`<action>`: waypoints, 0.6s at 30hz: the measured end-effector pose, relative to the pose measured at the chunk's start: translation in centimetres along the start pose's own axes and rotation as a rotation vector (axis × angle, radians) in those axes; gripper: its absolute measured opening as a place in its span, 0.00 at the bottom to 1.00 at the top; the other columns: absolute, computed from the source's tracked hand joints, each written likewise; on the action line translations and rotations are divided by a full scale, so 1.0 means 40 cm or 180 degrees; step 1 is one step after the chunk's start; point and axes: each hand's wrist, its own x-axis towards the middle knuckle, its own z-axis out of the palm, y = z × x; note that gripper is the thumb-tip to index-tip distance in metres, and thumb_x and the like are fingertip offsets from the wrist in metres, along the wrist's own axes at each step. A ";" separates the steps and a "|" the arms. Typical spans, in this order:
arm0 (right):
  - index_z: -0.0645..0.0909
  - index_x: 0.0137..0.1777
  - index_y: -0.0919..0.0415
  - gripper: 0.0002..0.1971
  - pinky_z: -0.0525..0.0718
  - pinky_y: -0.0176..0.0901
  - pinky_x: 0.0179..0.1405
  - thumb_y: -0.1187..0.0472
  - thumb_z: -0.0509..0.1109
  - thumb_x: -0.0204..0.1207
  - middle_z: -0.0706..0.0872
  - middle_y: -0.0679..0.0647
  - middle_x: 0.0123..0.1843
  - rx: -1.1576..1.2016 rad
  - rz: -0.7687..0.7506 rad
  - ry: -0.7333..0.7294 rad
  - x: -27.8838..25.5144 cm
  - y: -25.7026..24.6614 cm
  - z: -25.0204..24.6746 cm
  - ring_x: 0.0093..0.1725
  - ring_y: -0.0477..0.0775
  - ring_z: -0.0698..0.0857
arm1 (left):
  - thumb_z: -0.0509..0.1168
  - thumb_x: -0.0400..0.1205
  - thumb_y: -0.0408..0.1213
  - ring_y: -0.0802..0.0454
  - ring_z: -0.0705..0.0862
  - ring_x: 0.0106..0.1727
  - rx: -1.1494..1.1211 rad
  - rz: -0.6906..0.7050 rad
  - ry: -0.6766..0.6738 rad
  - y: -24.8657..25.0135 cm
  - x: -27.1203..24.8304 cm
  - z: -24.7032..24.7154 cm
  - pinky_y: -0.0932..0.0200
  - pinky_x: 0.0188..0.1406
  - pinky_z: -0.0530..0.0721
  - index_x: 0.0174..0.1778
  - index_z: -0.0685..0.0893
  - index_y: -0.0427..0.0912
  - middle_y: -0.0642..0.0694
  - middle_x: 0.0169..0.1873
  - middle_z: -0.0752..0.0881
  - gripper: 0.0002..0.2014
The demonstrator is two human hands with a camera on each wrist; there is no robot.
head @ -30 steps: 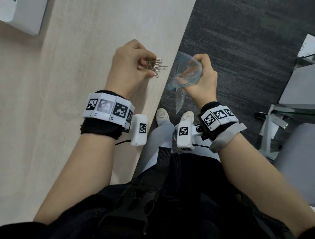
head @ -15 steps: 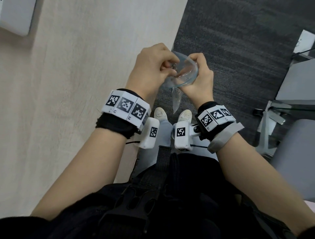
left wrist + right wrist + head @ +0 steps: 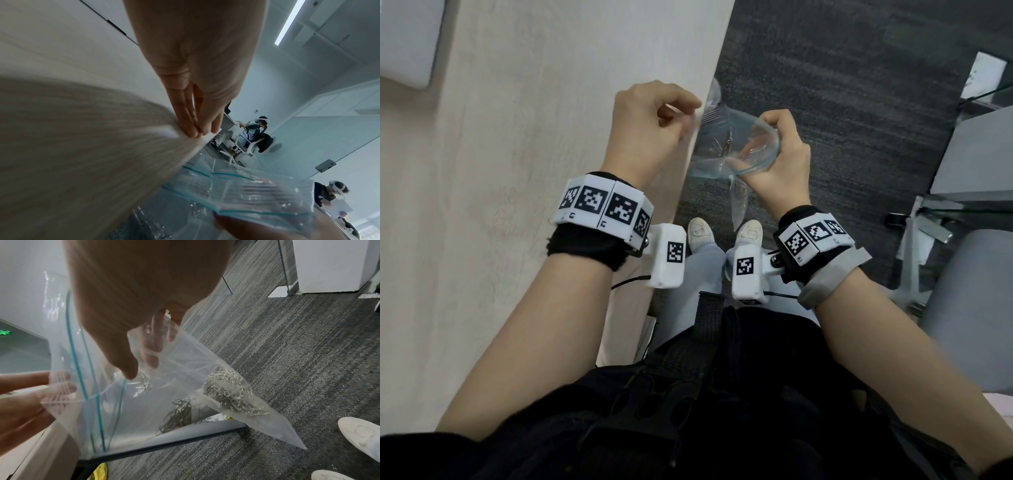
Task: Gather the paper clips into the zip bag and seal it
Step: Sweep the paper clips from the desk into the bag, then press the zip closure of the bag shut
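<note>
Both hands hold a clear zip bag [image 3: 726,150] with a teal zip strip [image 3: 82,386] past the table's edge, over the floor. My left hand [image 3: 693,114] pinches the bag's lip between thumb and fingers; the right wrist view shows those fingers [image 3: 55,386] behind the plastic flap. On the other side my right hand [image 3: 767,137] grips the mouth, thumb [image 3: 125,366] inside and fingers outside, keeping it wide open. A heap of silver paper clips [image 3: 230,391] lies in the bag's lower corner, and more paper clips [image 3: 179,413] sit beside it.
The light wood table [image 3: 517,171] fills the left, with a white box [image 3: 407,41] at its far corner. Dark carpet [image 3: 842,85] and my shoes [image 3: 700,233] lie below the bag. A grey chair [image 3: 969,308] stands at right. Other people [image 3: 255,128] sit far off.
One second ago my left hand held a bunch of clips beside the bag. It then moved to the bag's mouth. Now the clips are inside and it pinches the bag's lip.
</note>
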 end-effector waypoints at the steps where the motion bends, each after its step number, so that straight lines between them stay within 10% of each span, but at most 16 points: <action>1: 0.71 0.49 0.52 0.23 0.76 0.23 0.37 0.46 0.77 0.60 0.82 0.40 0.37 -0.0015 0.0023 0.0005 -0.002 0.001 -0.008 0.33 0.33 0.81 | 0.67 0.73 0.26 0.56 0.84 0.36 0.0037 0.0006 -0.0025 0.006 -0.001 0.006 0.54 0.46 0.89 0.47 0.89 0.42 0.47 0.41 0.88 0.11; 9: 0.70 0.49 0.52 0.26 0.76 0.26 0.35 0.55 0.84 0.59 0.79 0.36 0.36 -0.0130 0.0098 0.0206 -0.012 0.016 -0.110 0.34 0.35 0.80 | 0.79 0.64 0.48 0.59 0.83 0.48 0.0775 0.0234 -0.1741 0.091 -0.023 0.067 0.64 0.51 0.79 0.53 0.88 0.47 0.54 0.46 0.86 0.22; 15: 0.70 0.47 0.51 0.26 0.75 0.25 0.34 0.55 0.86 0.60 0.79 0.36 0.33 -0.0036 0.0053 0.0490 -0.016 -0.013 -0.201 0.32 0.28 0.80 | 0.73 0.74 0.35 0.67 0.82 0.22 0.0751 0.0458 -0.1332 0.185 -0.034 0.117 0.62 0.34 0.82 0.41 0.90 0.42 0.60 0.30 0.84 0.02; 18: 0.70 0.48 0.54 0.25 0.76 0.27 0.36 0.60 0.85 0.61 0.78 0.36 0.34 -0.0046 -0.0029 0.0599 -0.013 -0.038 -0.238 0.33 0.27 0.80 | 0.70 0.76 0.30 0.56 0.87 0.26 0.0631 0.0555 -0.1265 0.242 -0.039 0.116 0.67 0.26 0.82 0.39 0.87 0.40 0.53 0.32 0.85 0.03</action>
